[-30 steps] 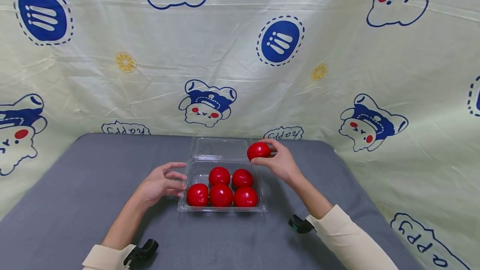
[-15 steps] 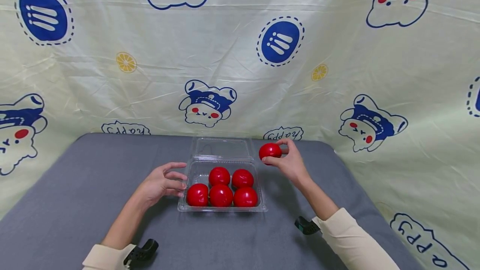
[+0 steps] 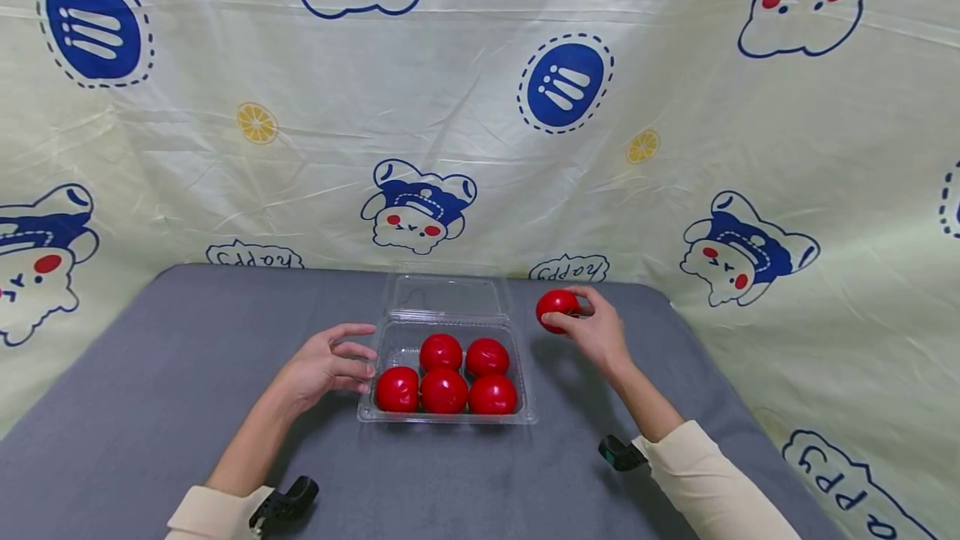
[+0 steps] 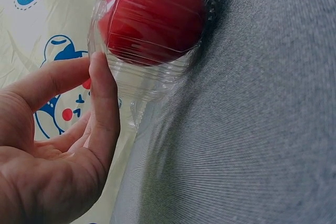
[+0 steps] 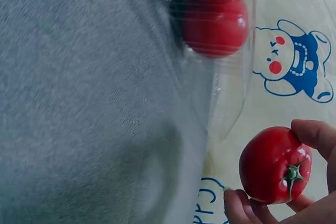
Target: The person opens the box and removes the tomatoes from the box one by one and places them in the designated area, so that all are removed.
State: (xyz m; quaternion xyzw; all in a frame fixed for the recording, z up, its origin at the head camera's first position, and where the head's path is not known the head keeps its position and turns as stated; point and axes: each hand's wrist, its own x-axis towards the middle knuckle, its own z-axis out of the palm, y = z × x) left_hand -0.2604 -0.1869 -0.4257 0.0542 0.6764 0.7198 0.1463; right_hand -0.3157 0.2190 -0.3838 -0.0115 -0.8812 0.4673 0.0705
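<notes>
A clear plastic clamshell box [image 3: 367, 419] lies with its lid folded back, several red tomatoes [image 3: 444, 391] inside; the back left spot of its tray holds none. My left hand [image 3: 318, 369] is at the box's left side, fingers spread and slightly bent, fingertips right at the rim. In the left wrist view, two fingertips [image 4: 100, 64] overlap the box's clear edge. To the right of the open lid, my right hand [image 3: 600, 330] holds another tomato [image 3: 556, 311] above the table, pinched between thumb and fingers. Its green stem [image 5: 294, 172] shows in the right wrist view.
Grey cloth covers the table [image 3: 435, 482]. Behind it hangs a pale curtain [image 3: 480, 90] printed with cartoon figures. The clear lid [image 3: 450, 294] stretches toward the table's back edge. A black wrist strap [image 3: 285, 502] sits at my left sleeve.
My right hand has carried the tomato to the right, from beside the lid's edge out over the table. My left hand and the box have stayed in place.
</notes>
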